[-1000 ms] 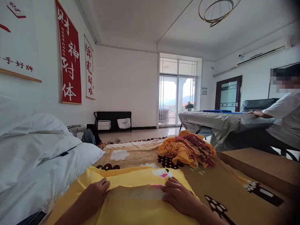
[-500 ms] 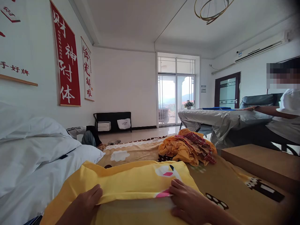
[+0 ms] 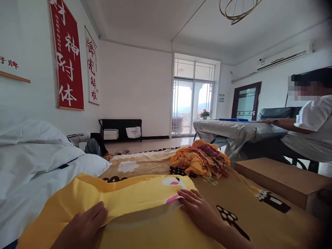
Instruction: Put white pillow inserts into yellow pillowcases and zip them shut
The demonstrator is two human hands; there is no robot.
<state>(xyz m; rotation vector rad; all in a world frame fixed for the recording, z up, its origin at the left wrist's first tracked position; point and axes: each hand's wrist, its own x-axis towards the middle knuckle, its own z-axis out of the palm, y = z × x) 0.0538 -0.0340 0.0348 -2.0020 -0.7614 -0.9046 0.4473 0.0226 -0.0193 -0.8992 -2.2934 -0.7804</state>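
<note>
A yellow pillowcase (image 3: pixel 124 197) with a printed cartoon face lies spread before me, its near edge folded back in a band. My left hand (image 3: pixel 86 221) pinches that edge at the left, thumb and fingers pressed together on the cloth. Farther right, my right hand (image 3: pixel 195 205) grips the same edge beside the pink and white print. Its fingers lie over the fabric, and its thumb is hidden. Beneath is a brown patterned blanket (image 3: pixel 153 164).
White pillows (image 3: pixel 54 157) are piled at the left. Crumpled orange and red checked cloth (image 3: pixel 199 159) lies ahead, near a cardboard box (image 3: pixel 277 178). A person in a white shirt (image 3: pixel 317 119) sits by a covered table (image 3: pixel 228 129). Another person's legs (image 3: pixel 93 145) show beyond the pillows.
The view has shifted slightly right. My right hand's fingers lie flatter over the pillowcase's edge, and more cloth shows below the folded band. My left hand keeps its pinch.
</note>
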